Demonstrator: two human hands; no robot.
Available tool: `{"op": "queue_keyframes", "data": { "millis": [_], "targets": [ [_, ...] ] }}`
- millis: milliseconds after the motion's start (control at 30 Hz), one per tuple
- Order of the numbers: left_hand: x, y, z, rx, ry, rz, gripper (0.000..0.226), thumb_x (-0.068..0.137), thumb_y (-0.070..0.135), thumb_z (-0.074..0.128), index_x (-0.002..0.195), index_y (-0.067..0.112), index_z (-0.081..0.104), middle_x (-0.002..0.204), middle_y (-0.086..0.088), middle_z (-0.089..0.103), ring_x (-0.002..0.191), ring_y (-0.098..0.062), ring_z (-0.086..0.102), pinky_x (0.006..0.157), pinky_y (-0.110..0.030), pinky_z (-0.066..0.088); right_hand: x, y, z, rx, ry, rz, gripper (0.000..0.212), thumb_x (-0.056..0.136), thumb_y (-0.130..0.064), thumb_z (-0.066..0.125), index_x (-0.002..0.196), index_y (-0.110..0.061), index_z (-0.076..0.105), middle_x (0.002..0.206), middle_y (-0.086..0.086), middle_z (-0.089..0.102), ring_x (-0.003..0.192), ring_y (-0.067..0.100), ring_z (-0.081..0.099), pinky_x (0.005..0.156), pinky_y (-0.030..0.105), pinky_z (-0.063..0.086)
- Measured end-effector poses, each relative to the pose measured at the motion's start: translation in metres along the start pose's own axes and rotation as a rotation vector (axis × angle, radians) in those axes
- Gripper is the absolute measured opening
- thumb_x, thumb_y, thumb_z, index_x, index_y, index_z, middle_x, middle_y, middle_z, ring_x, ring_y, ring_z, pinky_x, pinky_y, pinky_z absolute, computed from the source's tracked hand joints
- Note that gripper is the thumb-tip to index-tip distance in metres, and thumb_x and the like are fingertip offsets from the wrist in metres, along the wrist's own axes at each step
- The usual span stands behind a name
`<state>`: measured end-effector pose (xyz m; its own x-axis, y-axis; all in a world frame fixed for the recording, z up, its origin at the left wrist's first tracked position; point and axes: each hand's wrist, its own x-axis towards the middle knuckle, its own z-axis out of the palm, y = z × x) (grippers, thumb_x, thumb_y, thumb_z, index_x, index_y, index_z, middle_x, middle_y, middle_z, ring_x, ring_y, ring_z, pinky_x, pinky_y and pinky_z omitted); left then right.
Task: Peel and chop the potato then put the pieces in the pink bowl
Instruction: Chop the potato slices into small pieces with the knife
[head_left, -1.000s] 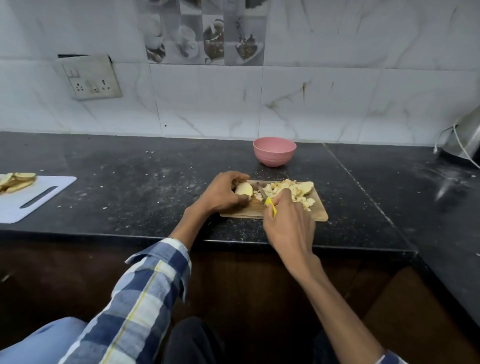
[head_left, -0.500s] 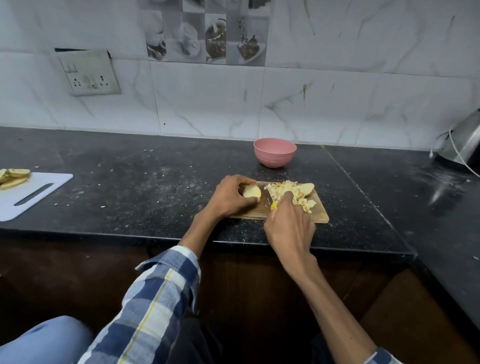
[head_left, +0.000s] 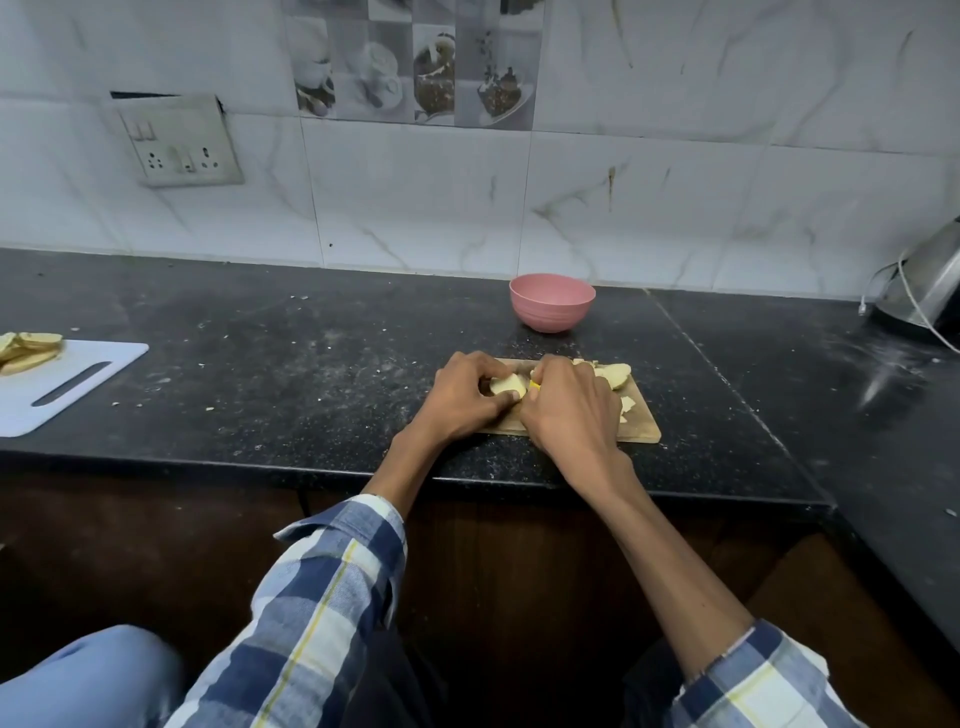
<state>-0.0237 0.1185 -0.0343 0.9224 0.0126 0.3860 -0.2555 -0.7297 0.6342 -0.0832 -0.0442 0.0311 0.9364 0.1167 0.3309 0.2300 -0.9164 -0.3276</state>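
Potato piece (head_left: 506, 385) in left hand (head_left: 462, 402), right hand (head_left: 569, 410) alongside.

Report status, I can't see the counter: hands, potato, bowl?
Left hand holds potato piece on board. Right hand grips knife. Pink bowl unobstructed.

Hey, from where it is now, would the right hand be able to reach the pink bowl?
Probably yes. The pink bowl stands just beyond the wooden cutting board with bare counter between, but the right hand grips a yellow-handled knife, so it isn't free.
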Motion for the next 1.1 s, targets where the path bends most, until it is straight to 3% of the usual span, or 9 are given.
{"op": "queue_keyframes", "data": {
  "millis": [300,467,733,933,1100],
  "targets": [
    [0.003,-0.002,0.002,0.047,-0.010,-0.004,0.058,0.071,0.058,0.060,0.113,0.022,0.079,0.112,0.007,0.068,0.109,-0.020,0.056,0.103,-0.051,0.044,-0.003,-0.009,-0.011,0.003,-0.063,0.027,0.030,0.092,-0.024,0.066,0.121,-0.018,0.064,0.124,0.012,0.064,0.115,0.034,0.059,0.087,0.040,0.045],
    [0.003,-0.003,0.003,0.073,0.012,0.031,0.037,0.086,0.043,0.076,0.117,0.025,0.078,0.117,0.005,0.068,0.110,-0.021,0.054,0.102,-0.049,0.045,-0.023,0.000,-0.024,-0.057,-0.075,0.001,0.028,0.091,-0.024,0.066,0.119,-0.020,0.063,0.123,0.009,0.062,0.114,0.033,0.058,0.087,0.038,0.044],
    [0.001,-0.002,0.001,0.075,-0.002,0.006,0.053,0.080,0.056,0.070,0.120,0.022,0.077,0.120,0.004,0.070,0.112,-0.022,0.058,0.103,-0.048,0.046,-0.037,0.004,-0.037,-0.060,-0.077,0.004,0.025,0.094,-0.024,0.064,0.118,-0.020,0.063,0.121,0.010,0.062,0.112,0.032,0.056,0.086,0.038,0.044],
    [0.001,-0.001,-0.003,0.022,0.005,0.016,0.039,0.084,0.038,0.083,0.118,0.021,0.078,0.122,0.001,0.073,0.111,-0.020,0.063,0.101,-0.039,0.048,-0.043,0.007,-0.040,-0.027,-0.050,0.016,0.023,0.097,-0.026,0.061,0.119,-0.022,0.065,0.119,0.008,0.063,0.112,0.030,0.057,0.080,0.036,0.040],
    [-0.005,0.003,-0.008,-0.068,0.015,-0.015,0.032,0.081,0.019,0.085,0.112,0.014,0.079,0.116,0.000,0.075,0.102,-0.013,0.067,0.089,-0.019,0.047,-0.032,0.001,-0.022,0.006,0.027,-0.001,0.024,0.098,-0.025,0.059,0.121,-0.019,0.063,0.115,0.010,0.066,0.107,0.032,0.060,0.076,0.038,0.039]
  ]
}}
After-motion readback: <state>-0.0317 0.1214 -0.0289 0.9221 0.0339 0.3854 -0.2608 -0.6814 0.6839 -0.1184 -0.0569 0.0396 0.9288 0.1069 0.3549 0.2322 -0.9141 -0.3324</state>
